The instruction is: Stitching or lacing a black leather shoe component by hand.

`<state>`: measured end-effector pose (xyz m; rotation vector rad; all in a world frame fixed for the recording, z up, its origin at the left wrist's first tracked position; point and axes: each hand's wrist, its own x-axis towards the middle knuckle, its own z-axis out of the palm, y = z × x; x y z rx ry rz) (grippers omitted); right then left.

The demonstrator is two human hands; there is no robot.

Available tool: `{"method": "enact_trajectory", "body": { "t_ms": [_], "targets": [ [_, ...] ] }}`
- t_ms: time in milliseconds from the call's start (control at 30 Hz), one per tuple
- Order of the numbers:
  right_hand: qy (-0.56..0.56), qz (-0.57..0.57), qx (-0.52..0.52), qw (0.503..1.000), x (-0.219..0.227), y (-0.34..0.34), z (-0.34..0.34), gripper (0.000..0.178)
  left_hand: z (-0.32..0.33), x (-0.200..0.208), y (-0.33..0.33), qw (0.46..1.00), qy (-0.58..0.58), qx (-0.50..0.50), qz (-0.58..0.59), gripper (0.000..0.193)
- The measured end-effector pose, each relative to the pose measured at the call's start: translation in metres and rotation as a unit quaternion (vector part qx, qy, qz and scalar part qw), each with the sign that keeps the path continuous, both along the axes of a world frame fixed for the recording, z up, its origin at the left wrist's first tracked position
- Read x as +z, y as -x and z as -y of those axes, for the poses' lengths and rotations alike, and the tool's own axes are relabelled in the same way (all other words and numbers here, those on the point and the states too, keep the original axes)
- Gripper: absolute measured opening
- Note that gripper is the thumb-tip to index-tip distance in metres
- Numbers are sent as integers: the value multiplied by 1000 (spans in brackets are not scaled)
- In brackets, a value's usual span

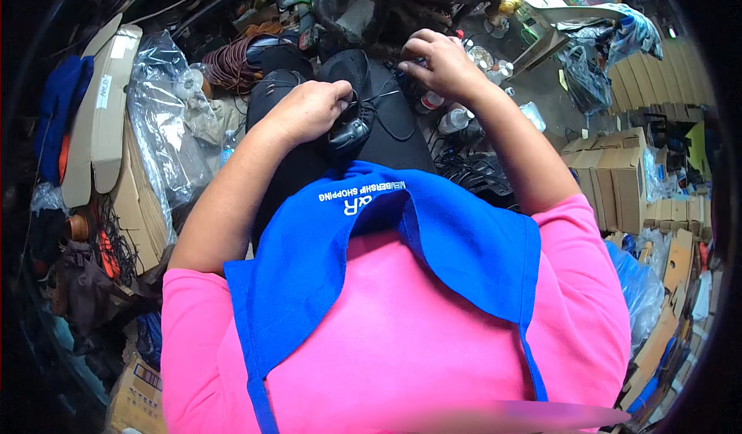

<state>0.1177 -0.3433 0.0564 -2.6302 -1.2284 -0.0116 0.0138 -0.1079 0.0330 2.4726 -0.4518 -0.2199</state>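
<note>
On my lap rests a black shoe (345, 69), dark against my black trousers. A thin black cord (393, 134) loops beside it, and a short pale, needle-like piece shows near the shoe's edge. My left hand (315, 111) is closed, thumb and fingers pinched at the shoe's near side, beside a glossy black rounded part (349, 135). Raised to the right and apart from the shoe, my right hand (437, 61) has its fingers curled in. What it holds, if anything, is too small to make out.
A coil of brown cord (232, 63) lies beyond my left knee. Clear plastic sheeting (158, 125) and cardboard (100, 121) stand at left. Several bottles (456, 119) are on the floor at right, near a wooden stool (549, 36). Stacked cardboard boxes (618, 179) rise farther right.
</note>
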Motion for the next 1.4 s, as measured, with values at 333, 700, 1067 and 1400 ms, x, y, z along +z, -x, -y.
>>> {"method": "enact_trajectory", "body": {
  "t_ms": [333,700,1067,1400],
  "targets": [
    [164,3,163,973,4,33,-37,10,-5,-5,1,999,-7,-25,39,12],
    [-153,-351,-123,916,-8,-1,38,17,-108,20,64,963,167,210,38,8],
    [-161,-393,84,902,2,50,-43,28,-11,41,60,960,261,51,-82,16],
    [-39,-119,-284,951,-31,-21,243,23,-293,134,204,842,-281,384,255,19]
  ]
}}
